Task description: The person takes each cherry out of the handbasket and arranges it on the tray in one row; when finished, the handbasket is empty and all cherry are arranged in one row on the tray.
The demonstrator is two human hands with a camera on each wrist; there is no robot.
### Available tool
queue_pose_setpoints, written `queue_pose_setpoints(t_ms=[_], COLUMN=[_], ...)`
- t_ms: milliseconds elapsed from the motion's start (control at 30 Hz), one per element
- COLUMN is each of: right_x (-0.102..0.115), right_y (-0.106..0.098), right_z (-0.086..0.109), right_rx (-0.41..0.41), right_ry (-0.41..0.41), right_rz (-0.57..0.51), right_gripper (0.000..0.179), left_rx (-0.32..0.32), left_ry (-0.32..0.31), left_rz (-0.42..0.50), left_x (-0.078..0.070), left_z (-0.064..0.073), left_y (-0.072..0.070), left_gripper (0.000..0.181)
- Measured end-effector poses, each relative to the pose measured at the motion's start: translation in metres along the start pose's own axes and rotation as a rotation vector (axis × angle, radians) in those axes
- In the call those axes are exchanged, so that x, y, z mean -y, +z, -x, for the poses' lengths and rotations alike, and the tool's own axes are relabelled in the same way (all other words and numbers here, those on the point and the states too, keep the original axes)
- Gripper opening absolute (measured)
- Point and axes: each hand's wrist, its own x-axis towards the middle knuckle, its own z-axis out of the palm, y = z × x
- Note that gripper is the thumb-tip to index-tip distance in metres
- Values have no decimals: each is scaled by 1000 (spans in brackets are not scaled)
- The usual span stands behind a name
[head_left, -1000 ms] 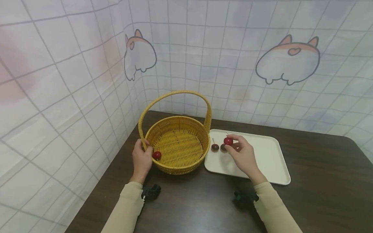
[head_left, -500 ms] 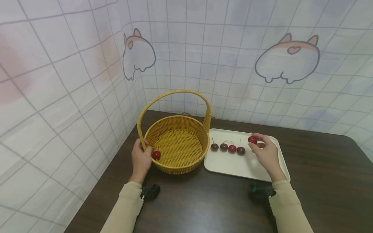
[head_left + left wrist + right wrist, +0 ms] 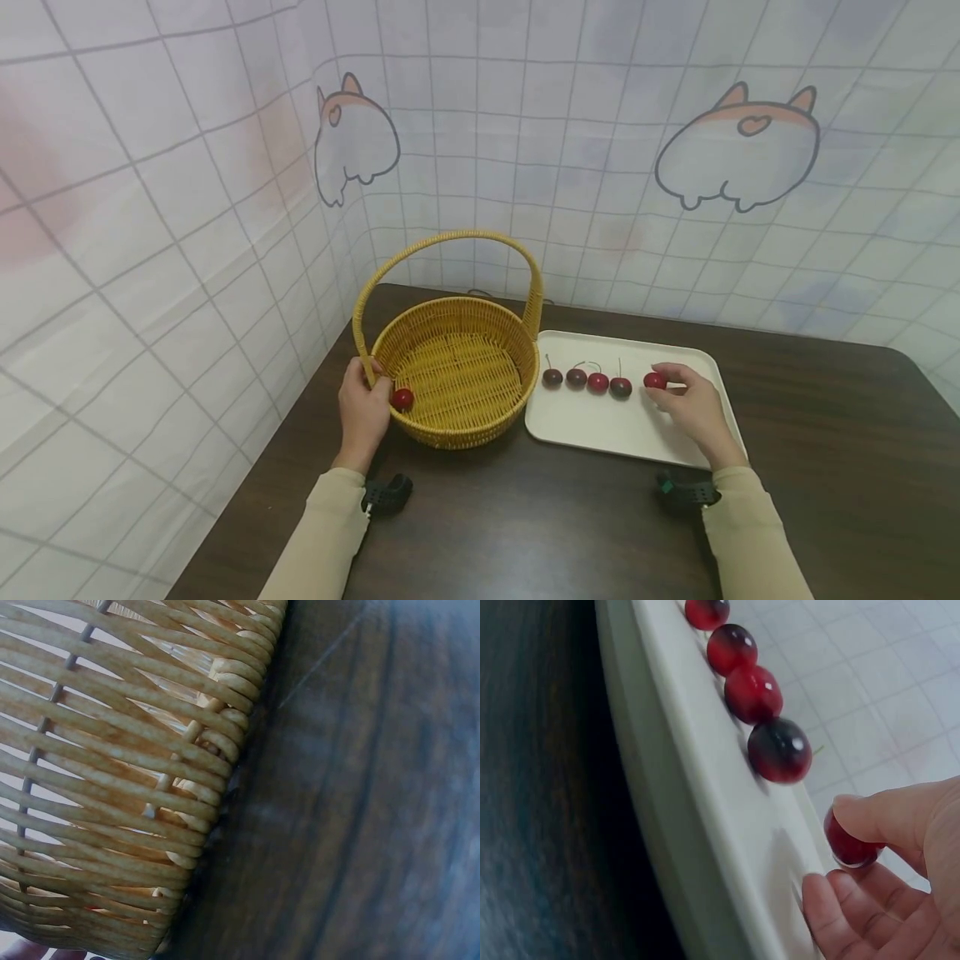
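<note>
My right hand pinches a red cherry between thumb and fingers, low over the right part of a white tray. In the right wrist view the held cherry shows between thumb and fingertips. Left of it, several dark red cherries with stems lie in a row on the tray. My left hand grips the left rim of a yellow wicker basket at the foot of its handle. One red cherry sits inside the basket, beside that hand. The left wrist view shows mostly the basket's woven side.
Basket and tray stand side by side on a dark wooden table. A tall arched handle rises over the basket. Behind and to the left hangs a white gridded cloth with cartoon animals.
My right hand has carried its cherry rightward over the tray, past the row, then lowered it to the tray's surface. The left hand keeps its grip on the basket.
</note>
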Motion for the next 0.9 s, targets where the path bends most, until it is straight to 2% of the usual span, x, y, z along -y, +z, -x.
queue_pose_setpoints(t_ms=[167,567,900], right_x=[-4,-4,0], right_y=[-2,2,5], right_z=[1,0,2], right_rx=[30,102,109], right_ry=[17,64,62], right_rz=[-25,32,52], right_gripper=[49,52,50], left_rx=[4,3,28], left_ry=[0,-4,-4], left_rz=[3,18,32], left_x=[0,-1,-2], left_z=[0,1,1], left_y=[0,-1,-1], left_gripper=[13,13,11])
